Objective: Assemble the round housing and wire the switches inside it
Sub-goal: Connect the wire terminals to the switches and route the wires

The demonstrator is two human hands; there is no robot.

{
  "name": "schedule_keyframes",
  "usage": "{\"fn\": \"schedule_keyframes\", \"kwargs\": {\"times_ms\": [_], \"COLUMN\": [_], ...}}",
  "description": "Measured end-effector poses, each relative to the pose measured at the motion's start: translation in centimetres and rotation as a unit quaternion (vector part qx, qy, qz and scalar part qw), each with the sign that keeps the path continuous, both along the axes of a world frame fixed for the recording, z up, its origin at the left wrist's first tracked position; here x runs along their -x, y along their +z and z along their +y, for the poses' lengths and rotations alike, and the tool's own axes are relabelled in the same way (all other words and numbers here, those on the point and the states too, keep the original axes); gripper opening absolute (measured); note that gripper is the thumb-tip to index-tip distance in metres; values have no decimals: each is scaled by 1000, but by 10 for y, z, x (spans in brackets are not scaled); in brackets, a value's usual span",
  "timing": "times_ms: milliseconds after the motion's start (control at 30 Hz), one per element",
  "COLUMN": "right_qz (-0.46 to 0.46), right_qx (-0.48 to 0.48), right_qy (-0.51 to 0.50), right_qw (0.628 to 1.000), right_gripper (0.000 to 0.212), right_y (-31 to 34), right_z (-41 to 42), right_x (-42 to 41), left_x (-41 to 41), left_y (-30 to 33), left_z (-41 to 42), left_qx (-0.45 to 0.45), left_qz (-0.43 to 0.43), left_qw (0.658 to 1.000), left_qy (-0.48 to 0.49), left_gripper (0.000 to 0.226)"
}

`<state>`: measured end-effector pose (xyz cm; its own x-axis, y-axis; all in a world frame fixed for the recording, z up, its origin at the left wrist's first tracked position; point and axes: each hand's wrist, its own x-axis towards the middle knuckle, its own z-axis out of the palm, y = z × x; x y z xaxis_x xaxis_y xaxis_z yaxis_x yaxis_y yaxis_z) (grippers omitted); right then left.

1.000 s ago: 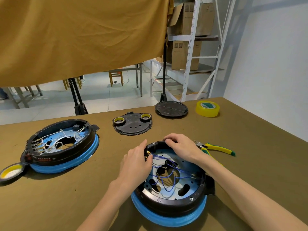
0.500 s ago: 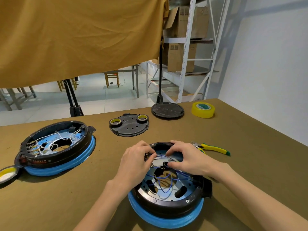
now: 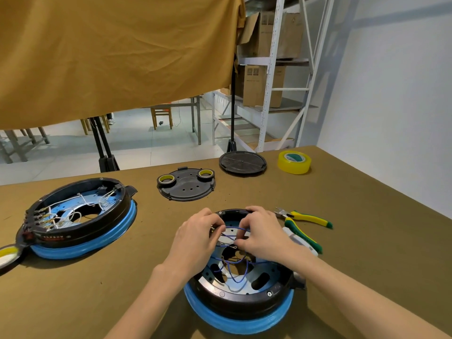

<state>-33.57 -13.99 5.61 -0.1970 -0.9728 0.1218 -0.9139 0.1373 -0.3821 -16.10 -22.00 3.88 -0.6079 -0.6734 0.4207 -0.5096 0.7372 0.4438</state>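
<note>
The round housing (image 3: 241, 298), a black ring seated on a blue band, sits on the table (image 3: 367, 241) near its front edge, open side up, with a metal plate and loops of blue wire (image 3: 238, 272) inside it. Both hands work over its far half: the left hand (image 3: 195, 241) curls its fingers at the left inner wall, where small metal terminals show, and appears to pinch something there, though exactly what it grips cannot be told; the right hand (image 3: 263, 234) bends its fingers down into the housing and pinches a blue wire near its ring end. Just to the right of the housing lie green-and-yellow pliers (image 3: 305, 220). Beyond the hands rests a black cover plate (image 3: 187, 185) carrying two small tape rolls, and further back a round black lid (image 3: 242, 162) and a roll of yellow tape (image 3: 294, 162). Well to the left stands a second housing (image 3: 80, 216) with white wires inside. A mustard cloth (image 3: 117, 52) hangs behind the table, with metal shelving (image 3: 271, 77) holding cardboard boxes to its right.
</note>
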Motion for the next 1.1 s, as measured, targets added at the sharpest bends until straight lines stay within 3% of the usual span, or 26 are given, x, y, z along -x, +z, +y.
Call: {"fn": "schedule_keyframes", "kwargs": {"times_ms": [133, 400, 567, 667, 833, 967, 1100], "right_qz": [20, -70, 46, 48, -83, 13, 27], "right_qx": [-6, -14, -27, -36, -25, 24, 55], "right_qy": [15, 0, -20, -9, 10, 20, 29], "right_qw": [1000, 997, 998, 998, 996, 999, 998], "right_gripper": [6, 9, 8, 15, 29, 29, 25], "right_y": [-3, 13, 8, 12, 33, 23, 10], "right_z": [0, 5, -6, -5, -3, -16, -26], "right_x": [0, 10, -5, -5, 0, -14, -20], "left_x": [0, 1, 0, -2, -5, -12, -21], "left_y": [-2, -2, -1, -2, -7, -10, -14], "left_z": [-1, -1, 0, -1, -4, -11, -16], "left_qx": [11, -2, -13, -42, -112, -233, -251], "left_qz": [-22, 4, 12, 35, 150, 214, 187], "left_qw": [1000, 1000, 1000, 998, 982, 946, 948], "left_qy": [-5, 7, 5, 3, 12, 70, 63], "left_gripper": [9, 12, 14, 16, 37, 42, 34]}}
